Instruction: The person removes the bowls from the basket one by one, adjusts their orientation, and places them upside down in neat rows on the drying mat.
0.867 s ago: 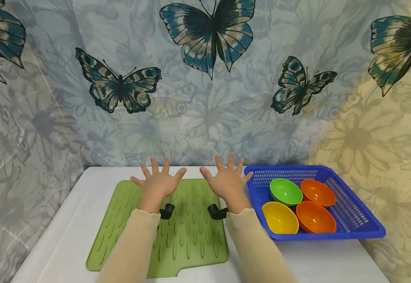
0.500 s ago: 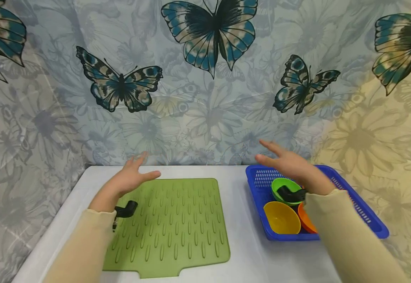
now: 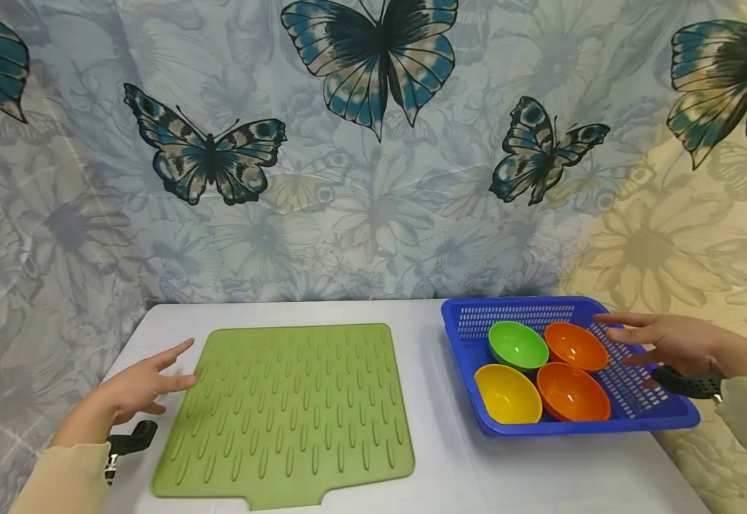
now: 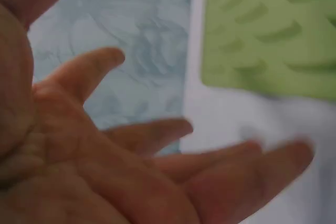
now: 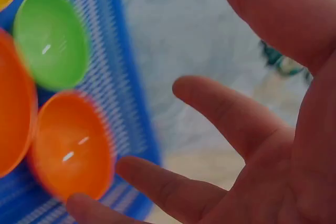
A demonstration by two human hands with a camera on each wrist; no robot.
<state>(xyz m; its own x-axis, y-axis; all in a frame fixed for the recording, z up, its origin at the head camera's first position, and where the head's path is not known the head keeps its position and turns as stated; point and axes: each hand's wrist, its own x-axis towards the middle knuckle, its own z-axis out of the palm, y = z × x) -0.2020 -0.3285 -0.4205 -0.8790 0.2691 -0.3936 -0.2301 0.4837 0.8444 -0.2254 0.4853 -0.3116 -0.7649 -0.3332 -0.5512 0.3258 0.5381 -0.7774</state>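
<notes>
Where the ground rises behind the green mat (image 3: 283, 414), we record one fabric backdrop (image 3: 380, 214): pale blue and grey, cream toward the right, printed with flowers and dark butterflies (image 3: 383, 57).

White table (image 3: 428, 457), one: beneath the mat, with a strip running between the mat's right edge and the basket, and another off the mat's left edge. We count both strips as room for moving.

Mat, one: flat, ribbed with raised ovals, corners rounded, a tab on its near edge.

Blue basket (image 3: 579, 428), one: right of the mat and apart from it, perforated. In the head view its right corner reaches past the table's right edge. We see bare lattice at the end farthest from the mat.

Left hand (image 3: 132, 389): just off the mat's left edge, fingers extended and spread.

Right hand (image 3: 685, 343): well right of the mat, over the basket's right end, fingers extended and parted; contact with the rim we cannot tell.

Bowls, four, close together in the basket: near orange bowl (image 3: 575, 392) and far orange bowl (image 3: 575, 348), farther from the mat; yellow bowl (image 3: 508, 396) and green bowl (image 3: 518, 346), nearer it.

Black wrist mounts (image 3: 132, 437), two: one left of the mat, one well right of it.
</notes>
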